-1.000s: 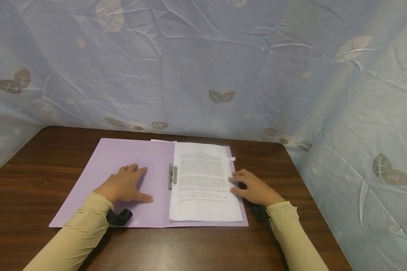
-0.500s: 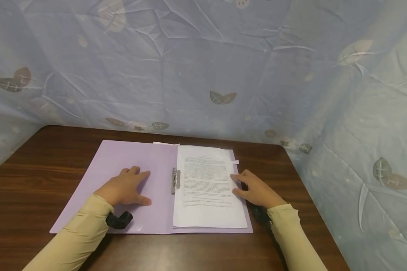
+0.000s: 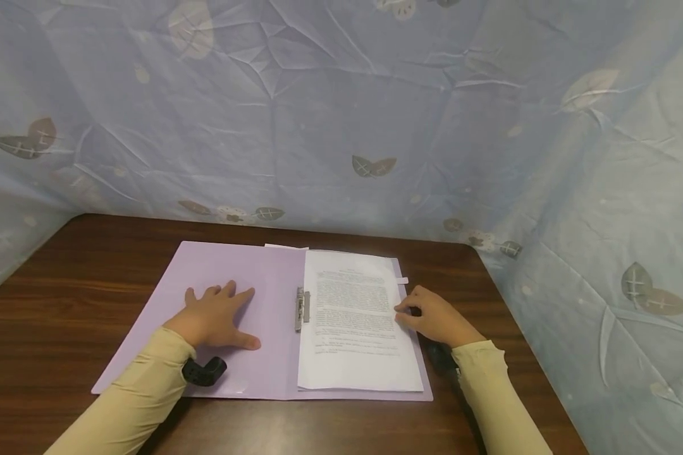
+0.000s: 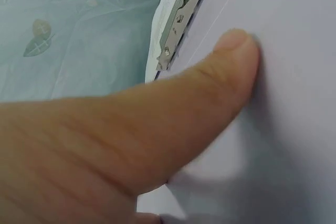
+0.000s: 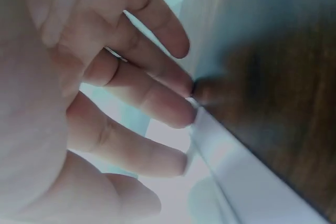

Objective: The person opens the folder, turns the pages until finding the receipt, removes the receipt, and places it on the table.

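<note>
A lilac folder (image 3: 273,373) lies spread flat on the table, with a stack of printed paper (image 3: 353,373) on its right half. Beside the stack's left edge sits a metal clip (image 3: 300,309) on the folder. My left hand (image 3: 213,319) rests on the left cover, fingers spread; the left wrist view shows its thumb (image 4: 210,82) on the lilac surface, the clip beyond. My right hand (image 3: 432,316) is at the stack's right edge, thumb and index finger close together in the head view. From the right wrist, its fingers (image 5: 152,103) look nearly straight, tips at the edge.
The dark wooden table (image 3: 45,284) extends around the folder. A patterned cloth (image 3: 319,114) hangs behind and along the right side. A small white tab (image 3: 401,280) sticks out past the folder's right edge, and a strip of white paper (image 3: 284,246) shows above its top edge.
The folder with its papers has shifted slightly right and nearer to me. My right thumb and index finger have drawn closer together. The left hand keeps its place with fingers more spread.
</note>
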A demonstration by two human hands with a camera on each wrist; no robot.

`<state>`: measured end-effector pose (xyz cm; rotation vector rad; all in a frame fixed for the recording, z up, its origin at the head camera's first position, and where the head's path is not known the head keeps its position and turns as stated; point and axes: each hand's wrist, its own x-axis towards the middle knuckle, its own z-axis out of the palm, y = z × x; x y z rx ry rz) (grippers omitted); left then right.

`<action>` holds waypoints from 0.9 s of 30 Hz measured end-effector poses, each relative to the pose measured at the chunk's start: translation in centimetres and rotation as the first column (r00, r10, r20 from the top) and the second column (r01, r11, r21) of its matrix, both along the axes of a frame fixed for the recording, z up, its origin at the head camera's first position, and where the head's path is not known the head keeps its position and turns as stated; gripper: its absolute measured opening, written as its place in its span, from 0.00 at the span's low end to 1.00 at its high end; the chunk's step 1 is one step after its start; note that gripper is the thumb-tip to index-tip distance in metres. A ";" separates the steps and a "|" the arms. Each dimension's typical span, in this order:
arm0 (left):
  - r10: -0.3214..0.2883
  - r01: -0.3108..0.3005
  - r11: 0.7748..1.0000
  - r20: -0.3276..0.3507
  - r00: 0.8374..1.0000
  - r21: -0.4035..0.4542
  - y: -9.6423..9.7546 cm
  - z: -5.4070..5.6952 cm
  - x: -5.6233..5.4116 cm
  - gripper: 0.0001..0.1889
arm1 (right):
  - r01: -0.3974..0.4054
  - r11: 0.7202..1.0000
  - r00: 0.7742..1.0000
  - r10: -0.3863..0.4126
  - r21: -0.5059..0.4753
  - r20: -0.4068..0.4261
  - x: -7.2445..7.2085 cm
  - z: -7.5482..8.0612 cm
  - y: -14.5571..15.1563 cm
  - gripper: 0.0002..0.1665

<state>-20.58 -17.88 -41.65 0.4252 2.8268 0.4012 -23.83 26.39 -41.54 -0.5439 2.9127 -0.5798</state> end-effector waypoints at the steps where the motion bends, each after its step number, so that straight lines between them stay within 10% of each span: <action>1: -0.001 0.001 1.000 0.004 1.000 0.008 -0.1 0.0 0.0 0.59 | 0.000 1.000 1.000 0.000 -0.004 0.000 0.0 0.0 0.0 0.13; 17: 0.002 -0.003 1.000 0.037 0.999 0.023 -0.6 0.3 -0.5 0.55 | 0.072 0.992 0.987 -0.056 0.103 -0.148 -1.8 -0.1 -1.4 0.16; 27: 0.009 -0.010 1.000 0.036 0.999 0.024 -0.8 0.0 -0.6 0.56 | 0.147 0.987 0.989 -0.147 0.072 0.002 -5.9 0.4 -2.5 0.35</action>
